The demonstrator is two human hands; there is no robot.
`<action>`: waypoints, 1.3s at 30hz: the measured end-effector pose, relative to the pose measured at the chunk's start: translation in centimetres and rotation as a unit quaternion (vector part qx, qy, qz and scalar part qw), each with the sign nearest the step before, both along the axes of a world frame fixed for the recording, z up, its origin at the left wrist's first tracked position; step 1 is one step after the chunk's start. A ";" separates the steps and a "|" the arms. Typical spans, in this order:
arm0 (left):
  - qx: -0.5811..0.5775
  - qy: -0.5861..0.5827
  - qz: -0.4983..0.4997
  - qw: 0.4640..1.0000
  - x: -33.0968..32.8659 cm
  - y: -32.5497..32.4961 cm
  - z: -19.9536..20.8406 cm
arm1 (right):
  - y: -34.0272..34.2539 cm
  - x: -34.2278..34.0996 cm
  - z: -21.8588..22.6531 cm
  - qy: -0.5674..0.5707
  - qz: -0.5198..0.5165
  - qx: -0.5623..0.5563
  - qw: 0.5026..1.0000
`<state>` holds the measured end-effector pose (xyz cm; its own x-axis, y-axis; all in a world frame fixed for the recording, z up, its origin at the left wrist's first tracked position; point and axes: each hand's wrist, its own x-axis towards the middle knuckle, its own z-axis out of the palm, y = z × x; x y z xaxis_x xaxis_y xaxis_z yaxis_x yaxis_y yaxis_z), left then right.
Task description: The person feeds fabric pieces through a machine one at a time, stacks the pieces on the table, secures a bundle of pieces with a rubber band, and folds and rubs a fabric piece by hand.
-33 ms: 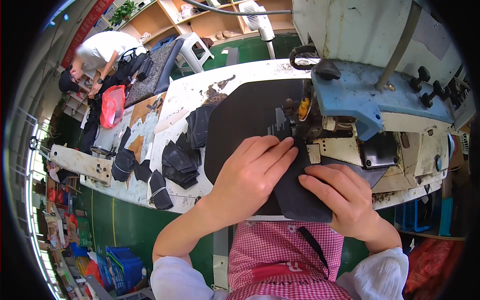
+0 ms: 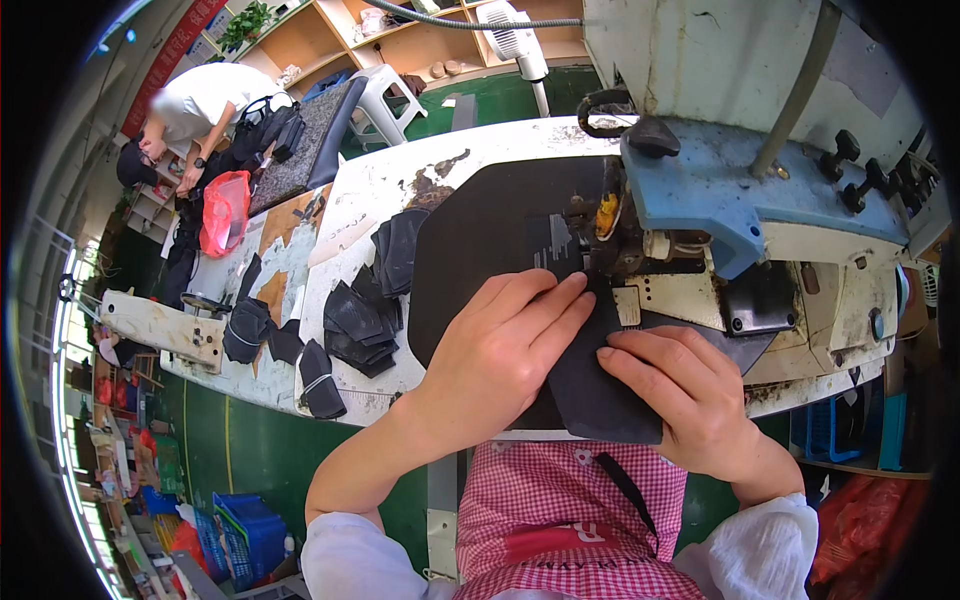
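Note:
A flat black panel [image 2: 605, 395], leather-like or cloth, lies at the working head [image 2: 625, 250] of a blue-and-cream sewing-type machine [image 2: 690, 190]. My left hand [image 2: 500, 350] closes over the panel's left edge, its fingertips close to the machine's foot and its thumb hidden. At the panel's right side my right hand [image 2: 690, 395] grips it, fingers on top and thumb out of sight underneath. Beneath the panel and left hand stretches a wide black board [image 2: 480, 240] with grey worn marks. A small pale metal plate [image 2: 627, 306] shows between the hands.
Stacks of black cut pieces [image 2: 360, 325] lie left of the board, with a tied bundle [image 2: 321, 380] nearer me. Farther left stand another machine arm [image 2: 160, 325] and a red bag [image 2: 226, 212]. A person [image 2: 205, 115] bends over at the far left. A white stool [image 2: 385, 105] stands behind.

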<state>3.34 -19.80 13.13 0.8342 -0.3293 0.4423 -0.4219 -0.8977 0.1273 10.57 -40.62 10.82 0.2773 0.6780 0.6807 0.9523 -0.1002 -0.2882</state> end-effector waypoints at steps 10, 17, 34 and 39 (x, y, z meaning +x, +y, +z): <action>-0.056 0.075 -0.033 0.995 -0.8 0.7 0.4 | -0.3 0.2 0.5 0.006 -0.027 -0.032 0.999; 0.008 0.058 -0.061 0.996 -0.8 1.4 0.5 | -0.6 0.1 0.7 0.023 -0.027 -0.064 0.997; 0.008 0.088 -0.115 0.989 1.6 5.0 1.0 | -0.8 -0.2 0.1 0.022 -0.058 -0.079 0.995; 0.013 0.094 -0.120 0.988 2.5 5.8 0.7 | 0.4 -3.3 -3.5 -0.114 0.198 0.111 0.967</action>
